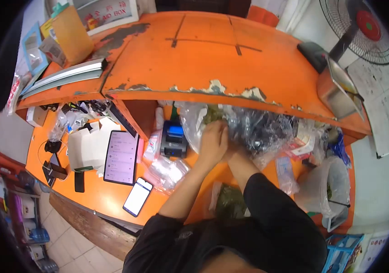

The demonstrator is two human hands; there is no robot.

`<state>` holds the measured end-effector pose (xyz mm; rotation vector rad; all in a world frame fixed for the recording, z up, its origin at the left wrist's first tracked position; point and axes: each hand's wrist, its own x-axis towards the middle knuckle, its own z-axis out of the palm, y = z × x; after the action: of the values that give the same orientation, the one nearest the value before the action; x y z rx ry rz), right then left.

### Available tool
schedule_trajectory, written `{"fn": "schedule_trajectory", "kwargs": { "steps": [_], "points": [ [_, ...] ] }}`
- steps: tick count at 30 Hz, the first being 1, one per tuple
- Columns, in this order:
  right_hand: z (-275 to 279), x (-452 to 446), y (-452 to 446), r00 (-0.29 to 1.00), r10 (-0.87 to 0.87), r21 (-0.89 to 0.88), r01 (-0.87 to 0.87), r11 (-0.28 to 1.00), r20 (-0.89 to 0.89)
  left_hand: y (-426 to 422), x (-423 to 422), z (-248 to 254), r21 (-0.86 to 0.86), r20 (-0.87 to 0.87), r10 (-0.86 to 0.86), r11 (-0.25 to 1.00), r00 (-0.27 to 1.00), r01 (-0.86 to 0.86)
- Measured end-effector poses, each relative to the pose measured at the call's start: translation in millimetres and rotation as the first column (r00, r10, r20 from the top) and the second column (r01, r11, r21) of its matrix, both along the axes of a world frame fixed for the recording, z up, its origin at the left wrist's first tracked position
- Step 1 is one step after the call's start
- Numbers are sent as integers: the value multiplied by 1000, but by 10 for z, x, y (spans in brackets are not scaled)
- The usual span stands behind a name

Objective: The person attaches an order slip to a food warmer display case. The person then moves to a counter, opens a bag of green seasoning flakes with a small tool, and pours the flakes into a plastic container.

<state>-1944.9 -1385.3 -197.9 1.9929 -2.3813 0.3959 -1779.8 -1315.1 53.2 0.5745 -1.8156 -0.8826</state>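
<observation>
Nearest the person's body, a green pack lies flat on the orange desk, its dark green filling showing through clear plastic, with neither hand on it. To its left a phone lies lit; to its right stands a cloudy tub with a little green inside. A little farther in, a tablet and some clear bags lie on the left of the desk. Beyond them both forearms reach in towards the shelf, and the left hand and right hand come close together at the mouth of the space beneath it. The left hand's fingers look bent inward, the right hand is blurred, and I cannot tell what either one grips or how tightly. Just past the left hand is the green bundle, under the shelf's front edge: yellowish green, wrapped in crumpled, shiny plastic, its lower part hidden by the hand, so whether it is open or closed cannot be told. A plastic heap crowds its right side, and a black machine stands to its left. The handling looks partway through, as I judge it: the pack lies out on the desk, while the bundle has not been brought clear of the space under the shelf.
</observation>
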Motion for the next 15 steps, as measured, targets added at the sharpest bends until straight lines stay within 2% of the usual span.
{"fn": "schedule_trajectory", "kwargs": {
  "steps": [2,3,5,6,8,10,11,13,15],
  "points": [
    [-40,-175,-114,996,84,13,-84,996,11,-191,-294,-347,341,287,-89,940,954,-15],
    [180,-172,-62,996,72,63,-74,995,44,-492,-475,-887,306,412,-143,952,900,12],
    [978,-13,192,993,8,262,-40,964,121,-791,-596,-1211,349,444,-213,936,871,50],
    [1300,53,294,987,1,341,-56,938,160,-801,-578,-1053,428,361,-229,902,904,58],
    [1755,170,608,969,119,503,-215,837,217,-970,-617,-1050,731,150,-500,637,853,245],
    [1934,280,963,912,68,377,-234,896,404,-924,-711,-909,837,318,-598,542,736,79],
    [2065,311,1240,884,147,285,-295,912,444,-1137,-816,-1234,658,538,-627,730,564,184],
    [2400,384,1770,816,329,72,-409,910,476,-1170,-1056,-1645,567,727,-592,803,348,184],
    [2829,370,2363,817,273,133,-387,912,508,-1335,-1142,-2200,264,820,-335,941,464,213]
  ]
}}
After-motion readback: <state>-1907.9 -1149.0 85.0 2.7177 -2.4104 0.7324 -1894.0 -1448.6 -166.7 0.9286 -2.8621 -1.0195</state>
